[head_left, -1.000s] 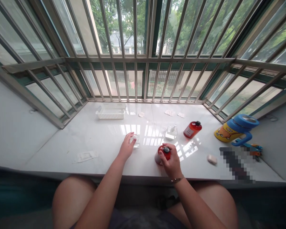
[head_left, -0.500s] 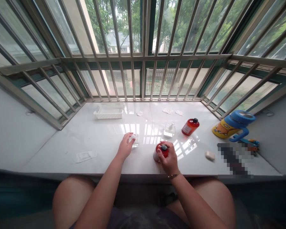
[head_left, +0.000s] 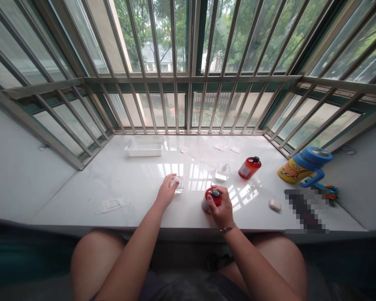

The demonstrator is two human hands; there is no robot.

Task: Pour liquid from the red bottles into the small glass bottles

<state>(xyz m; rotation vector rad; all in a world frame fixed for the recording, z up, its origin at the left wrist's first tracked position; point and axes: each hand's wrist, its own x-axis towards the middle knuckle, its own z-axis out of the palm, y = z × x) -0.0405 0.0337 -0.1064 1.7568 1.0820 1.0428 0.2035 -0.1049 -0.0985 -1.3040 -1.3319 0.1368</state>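
My left hand (head_left: 167,191) is closed with fingertips and thumb around the upper part of a small clear square bottle (head_left: 180,187), which stands on the white ledge. To its right, my right hand (head_left: 222,207) grips a red bottle (head_left: 207,204) with a dark cap near the ledge's front edge. The cap shows between thumb and fingers. Just beyond, a second clear square bottle (head_left: 222,172) stands upright, close to another red bottle (head_left: 250,168) with a pale label and black cap.
A white perforated basket (head_left: 144,151) stands at the back left. Clear flat packaging (head_left: 113,205) lies front left. On the right are a pale earbud-like case (head_left: 275,205), a blue-and-yellow mug (head_left: 297,169) and a blurred-out dark object (head_left: 305,211). Metal bars (head_left: 191,79) border the ledge.
The view has shifted very slightly. Both hands keep their places on the two bottles, and nothing else has visibly moved.
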